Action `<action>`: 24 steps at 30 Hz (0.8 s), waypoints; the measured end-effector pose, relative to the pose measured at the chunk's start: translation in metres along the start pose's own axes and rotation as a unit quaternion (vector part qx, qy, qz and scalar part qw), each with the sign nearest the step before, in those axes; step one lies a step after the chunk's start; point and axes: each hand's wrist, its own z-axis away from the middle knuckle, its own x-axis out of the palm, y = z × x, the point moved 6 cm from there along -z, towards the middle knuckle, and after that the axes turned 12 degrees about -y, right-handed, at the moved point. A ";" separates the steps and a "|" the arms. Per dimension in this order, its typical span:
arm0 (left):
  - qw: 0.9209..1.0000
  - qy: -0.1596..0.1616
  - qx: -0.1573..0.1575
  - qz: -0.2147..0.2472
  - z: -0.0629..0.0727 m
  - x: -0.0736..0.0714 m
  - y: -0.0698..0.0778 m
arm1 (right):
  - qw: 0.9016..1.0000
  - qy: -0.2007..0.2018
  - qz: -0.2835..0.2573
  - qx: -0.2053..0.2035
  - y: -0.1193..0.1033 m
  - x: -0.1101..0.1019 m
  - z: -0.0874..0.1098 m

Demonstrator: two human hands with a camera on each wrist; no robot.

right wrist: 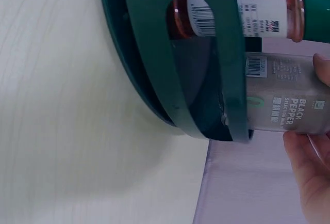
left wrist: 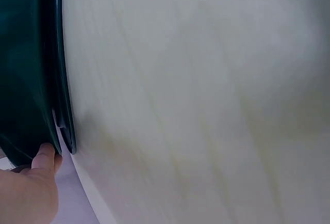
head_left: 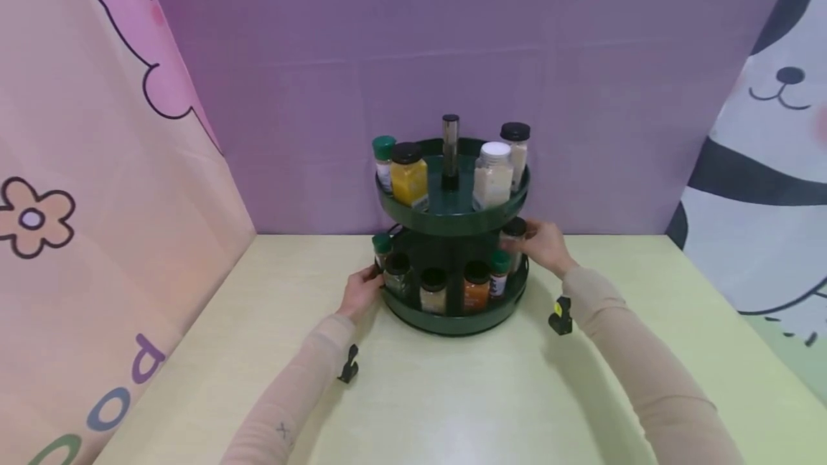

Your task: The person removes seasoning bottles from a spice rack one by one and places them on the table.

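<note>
A dark green two-tier spice rack (head_left: pixel 452 324) with a metal centre post stands on the table. My left hand (head_left: pixel 360 293) grips its lower tier's rim at the left side, with the thumb on the wall in the left wrist view. At the lower tier's right rear, my right hand (head_left: pixel 546 246) holds a black-capped pepper jar (right wrist: pixel 289 97) labelled "Black Pepper", thumb on one side and fingers on the other. The jar's base is behind the tier's wall. Beside it is a green-capped jar (right wrist: pixel 263 7). Farther along the lower tier stands an orange spice jar (head_left: pixel 476 294).
On the upper tier (head_left: pixel 446 224) are a yellow spice jar (head_left: pixel 409 181), a white-capped jar (head_left: pixel 493 181) and others near the rim. Purple cloth (head_left: pixel 310 128) hangs behind the table (head_left: pixel 439 393). The rack's lower wall has a handle cutout.
</note>
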 end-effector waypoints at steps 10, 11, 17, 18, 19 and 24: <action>1.000 0.001 0.016 0.003 0.003 0.001 0.004 | 1.000 -0.009 -0.015 -0.002 -0.005 -0.008 0.001; 1.000 0.000 0.015 0.003 0.003 0.001 0.003 | 1.000 -0.009 -0.015 -0.003 -0.005 -0.008 0.002; 1.000 -0.004 0.011 0.006 0.002 0.001 0.001 | 1.000 -0.010 -0.016 -0.005 -0.007 -0.013 0.004; 1.000 -0.005 0.011 0.006 0.001 0.001 0.001 | 1.000 -0.010 -0.017 -0.005 -0.008 -0.014 0.004; 1.000 -0.005 0.011 0.005 0.001 0.001 0.001 | 1.000 -0.010 -0.019 -0.003 -0.008 -0.015 0.004; 1.000 -0.006 0.010 0.007 0.000 0.000 0.000 | 1.000 -0.008 -0.018 0.002 -0.012 -0.020 0.007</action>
